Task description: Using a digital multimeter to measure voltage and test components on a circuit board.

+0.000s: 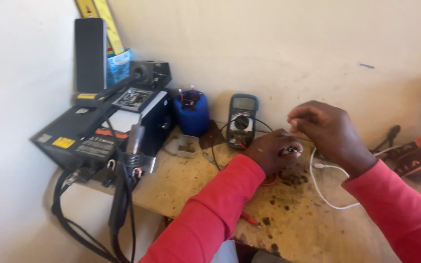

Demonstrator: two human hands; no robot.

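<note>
A small metal part (291, 151) is pinched in the closed grip of the left hand (271, 153) above the stained surface (298, 219). Just beside it, the right hand (330, 131) is curled, its hold unclear. A multimeter (242, 121) is propped behind them.

Both arms, in red sleeves, reach forward. Left hand (272, 152) curled, knuckles up, fingers closed on something small. Right hand (328, 130) raised just beside it, fingertips pinched together, wrist bent.
</note>
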